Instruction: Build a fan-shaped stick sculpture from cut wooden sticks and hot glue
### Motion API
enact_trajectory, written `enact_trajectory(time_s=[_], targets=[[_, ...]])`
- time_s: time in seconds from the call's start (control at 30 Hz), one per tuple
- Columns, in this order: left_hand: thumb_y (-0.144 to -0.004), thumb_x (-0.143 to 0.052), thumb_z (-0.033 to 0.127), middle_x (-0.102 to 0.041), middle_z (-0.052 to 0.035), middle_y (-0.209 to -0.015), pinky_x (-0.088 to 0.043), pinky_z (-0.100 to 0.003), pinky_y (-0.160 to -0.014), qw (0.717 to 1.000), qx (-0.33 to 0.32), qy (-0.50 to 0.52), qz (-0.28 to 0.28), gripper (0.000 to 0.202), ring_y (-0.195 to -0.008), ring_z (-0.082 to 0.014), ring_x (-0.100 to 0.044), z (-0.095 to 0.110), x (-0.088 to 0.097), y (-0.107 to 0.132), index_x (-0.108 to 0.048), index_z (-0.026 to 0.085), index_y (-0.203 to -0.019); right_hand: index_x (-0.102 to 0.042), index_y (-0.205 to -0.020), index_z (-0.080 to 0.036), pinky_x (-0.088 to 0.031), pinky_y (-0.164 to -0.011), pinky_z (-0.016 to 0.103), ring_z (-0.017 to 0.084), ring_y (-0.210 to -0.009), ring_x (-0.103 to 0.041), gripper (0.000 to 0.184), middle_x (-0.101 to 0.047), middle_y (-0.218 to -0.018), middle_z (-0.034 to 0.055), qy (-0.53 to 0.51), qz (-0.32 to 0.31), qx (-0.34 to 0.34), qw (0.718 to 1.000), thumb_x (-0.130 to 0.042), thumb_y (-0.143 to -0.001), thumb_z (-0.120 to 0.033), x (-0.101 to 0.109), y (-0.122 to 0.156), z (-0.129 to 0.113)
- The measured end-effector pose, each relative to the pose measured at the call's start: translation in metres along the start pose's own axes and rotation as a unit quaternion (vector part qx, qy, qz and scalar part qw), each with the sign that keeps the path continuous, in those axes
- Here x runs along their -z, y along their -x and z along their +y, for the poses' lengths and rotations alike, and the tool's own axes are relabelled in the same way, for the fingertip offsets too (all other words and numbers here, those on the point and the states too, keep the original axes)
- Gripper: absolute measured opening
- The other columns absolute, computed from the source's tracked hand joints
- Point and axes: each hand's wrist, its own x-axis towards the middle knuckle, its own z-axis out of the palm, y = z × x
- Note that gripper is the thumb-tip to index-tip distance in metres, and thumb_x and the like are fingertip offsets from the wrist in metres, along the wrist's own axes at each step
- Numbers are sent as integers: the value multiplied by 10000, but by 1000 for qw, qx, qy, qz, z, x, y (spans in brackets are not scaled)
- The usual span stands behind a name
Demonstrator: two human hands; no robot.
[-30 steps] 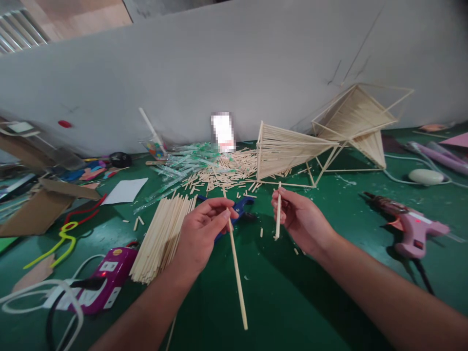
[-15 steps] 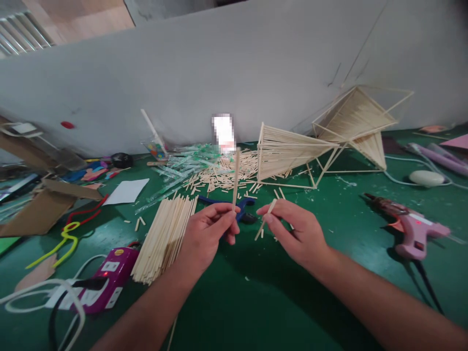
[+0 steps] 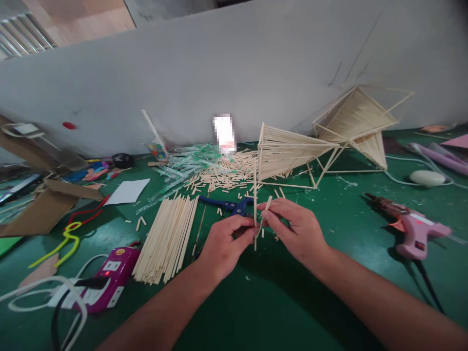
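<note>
My left hand (image 3: 224, 243) pinches a long thin wooden stick (image 3: 255, 195) that stands almost upright above the green table (image 3: 278, 302). My right hand (image 3: 292, 229) pinches a short wooden stick (image 3: 266, 205) and holds it against the long one, fingertips of both hands nearly touching. Just behind the hands lie blue-handled cutters (image 3: 228, 204). To the left lies a bundle of long sticks (image 3: 168, 236).
A pile of short cut sticks (image 3: 223, 173) and clear wrappers (image 3: 183, 163) lies by the wall. Two stick-built frames (image 3: 288, 153) (image 3: 356, 122) stand at the back right. A pink glue gun (image 3: 409, 226) lies right; a purple power strip (image 3: 109, 278), cables and cardboard (image 3: 40, 209) lie left.
My left hand swung the long stick from slanting downward to upright and moved it right. My right hand tilted the short stick and brought it against the long one.
</note>
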Motion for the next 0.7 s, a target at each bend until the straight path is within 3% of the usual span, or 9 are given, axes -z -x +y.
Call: enact_trajectory(time_s=[0.13, 0.33, 0.7], targets=[[-825, -596, 202, -720, -20, -916, -490, -310, -816, 993, -73, -93, 11, 163, -854, -177, -658, -2, 2, -2, -699, 236, -946, -685, -848, -235, -531, -785, 347, 174, -860, -638, 183, -700, -932, 43, 2, -11, 8, 1000, -509, -878, -197, -2, 1, 0], [-841, -565, 182, -719, -37, -945, -498, -295, -836, 980, -130, -148, 20, 160, -889, -176, -665, -4, 2, -3, -689, 209, -937, -685, -991, -247, -529, -795, 332, 168, -875, -633, 223, -687, -939, 44, 2, -32, 19, 999, -496, -888, -189, -3, 3, 4], [-849, -565, 210, -730, -27, -966, -506, -304, -843, 980, -116, -160, 9, 172, -900, -181, -674, -8, 0, -4, -690, 242, -962, -687, -979, -247, -527, -737, 314, 169, -835, -626, 210, -668, -892, 45, 1, -53, 20, 998, -501, -889, -208, -5, 3, 6]])
